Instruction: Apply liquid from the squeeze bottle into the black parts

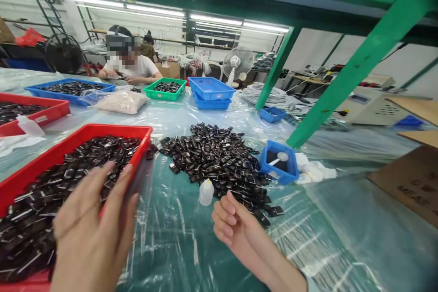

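My left hand (91, 232) lies with fingers stretched out over the right edge of a red tray (85, 134) full of small black parts; it holds nothing that I can see. My right hand (231, 223) is curled into a loose fist just in front of a heap of the same black parts (219, 157) on the plastic-covered table. Nothing shows inside the curled fingers. A small white squeeze bottle (206, 191) stands just left of that hand.
A small blue bin (278, 164) with a white tool and white cloths sits right of the heap. Blue, green and red trays line the far side, where a seated person works. A slanted green post (342, 82) rises at right; cardboard lies beyond it.
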`<action>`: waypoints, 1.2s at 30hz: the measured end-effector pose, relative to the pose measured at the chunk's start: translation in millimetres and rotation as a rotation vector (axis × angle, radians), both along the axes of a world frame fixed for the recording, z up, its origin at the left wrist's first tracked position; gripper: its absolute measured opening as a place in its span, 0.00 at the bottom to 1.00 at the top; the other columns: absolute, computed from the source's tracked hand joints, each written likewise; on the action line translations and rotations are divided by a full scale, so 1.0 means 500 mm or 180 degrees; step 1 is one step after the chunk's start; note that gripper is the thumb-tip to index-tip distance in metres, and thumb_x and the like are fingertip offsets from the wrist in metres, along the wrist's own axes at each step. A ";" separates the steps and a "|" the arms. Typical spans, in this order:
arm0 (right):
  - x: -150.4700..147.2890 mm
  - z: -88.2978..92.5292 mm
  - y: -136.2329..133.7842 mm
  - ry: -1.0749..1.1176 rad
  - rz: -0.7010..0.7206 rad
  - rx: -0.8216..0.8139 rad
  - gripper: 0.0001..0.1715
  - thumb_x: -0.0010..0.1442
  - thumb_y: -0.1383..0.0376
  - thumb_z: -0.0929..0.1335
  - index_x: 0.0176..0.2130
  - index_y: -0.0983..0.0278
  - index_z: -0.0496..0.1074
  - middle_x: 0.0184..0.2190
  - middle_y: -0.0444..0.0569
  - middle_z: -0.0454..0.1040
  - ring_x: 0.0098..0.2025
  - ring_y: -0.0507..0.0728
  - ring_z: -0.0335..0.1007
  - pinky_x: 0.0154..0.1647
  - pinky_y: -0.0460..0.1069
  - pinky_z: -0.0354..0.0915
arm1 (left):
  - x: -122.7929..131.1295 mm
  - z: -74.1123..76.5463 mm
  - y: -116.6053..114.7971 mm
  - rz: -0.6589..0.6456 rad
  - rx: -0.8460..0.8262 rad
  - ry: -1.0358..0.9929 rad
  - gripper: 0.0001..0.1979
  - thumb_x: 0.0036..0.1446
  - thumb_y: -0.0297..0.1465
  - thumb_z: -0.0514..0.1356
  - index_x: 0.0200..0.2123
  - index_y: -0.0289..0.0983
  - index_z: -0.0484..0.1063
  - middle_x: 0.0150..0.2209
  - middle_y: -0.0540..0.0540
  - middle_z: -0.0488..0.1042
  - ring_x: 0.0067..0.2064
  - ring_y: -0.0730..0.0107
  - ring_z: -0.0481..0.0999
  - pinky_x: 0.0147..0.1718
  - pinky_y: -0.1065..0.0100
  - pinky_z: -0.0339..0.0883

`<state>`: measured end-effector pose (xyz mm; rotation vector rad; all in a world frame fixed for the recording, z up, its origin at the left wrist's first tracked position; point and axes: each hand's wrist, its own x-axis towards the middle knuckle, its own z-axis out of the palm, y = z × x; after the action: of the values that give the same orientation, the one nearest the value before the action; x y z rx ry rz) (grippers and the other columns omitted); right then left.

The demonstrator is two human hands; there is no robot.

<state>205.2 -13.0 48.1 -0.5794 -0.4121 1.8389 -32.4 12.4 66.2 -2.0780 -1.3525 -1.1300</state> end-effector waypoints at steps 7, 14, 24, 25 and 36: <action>0.004 0.002 -0.010 0.0132 0.0092 0.0000 0.29 0.51 0.54 0.77 0.21 0.65 0.59 0.18 0.36 0.53 0.19 0.46 0.42 0.18 0.42 0.47 | 0.141 -0.110 0.047 -0.0422 -0.0457 0.1160 0.23 0.61 0.16 0.44 0.58 0.23 0.63 0.58 0.28 0.64 0.59 0.43 0.65 0.53 0.47 0.65; 0.012 -0.004 -0.014 -0.0487 -0.0268 0.0158 0.30 0.53 0.47 0.74 0.21 0.63 0.58 0.18 0.37 0.51 0.19 0.48 0.44 0.20 0.44 0.50 | 0.174 -0.176 0.100 -0.0867 -0.1420 0.0929 0.19 0.63 0.22 0.50 0.57 0.26 0.63 0.59 0.31 0.64 0.58 0.49 0.67 0.53 0.51 0.68; 0.014 -0.077 0.018 -0.4174 -0.0749 0.1320 0.42 0.56 0.58 0.72 0.62 0.56 0.50 0.60 0.54 0.61 0.57 0.64 0.60 0.57 0.60 0.56 | 0.154 -0.128 0.091 -0.0944 -0.1962 0.0602 0.06 0.64 0.22 0.54 0.40 0.35 0.69 0.38 0.45 0.74 0.41 0.57 0.75 0.40 0.56 0.74; 0.011 -0.083 0.025 -0.4172 -0.0753 0.1353 0.39 0.57 0.60 0.72 0.61 0.57 0.52 0.58 0.54 0.64 0.56 0.64 0.62 0.57 0.61 0.56 | 0.152 -0.128 0.088 -0.0956 -0.1975 0.0519 0.07 0.64 0.21 0.53 0.42 0.35 0.68 0.38 0.45 0.74 0.41 0.57 0.75 0.40 0.56 0.73; 0.035 -0.081 0.026 -0.3339 -0.0993 0.0990 0.23 0.60 0.50 0.68 0.48 0.59 0.63 0.42 0.52 0.71 0.43 0.60 0.69 0.42 0.52 0.66 | 0.107 -0.132 0.033 -0.1469 -0.2515 -0.1139 0.10 0.68 0.31 0.45 0.46 0.38 0.63 0.37 0.45 0.73 0.38 0.66 0.75 0.38 0.67 0.72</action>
<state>222.6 0.1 7.8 -1.2824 -1.1923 1.0177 21.0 29.2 0.0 -2.9760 -1.7384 -1.3359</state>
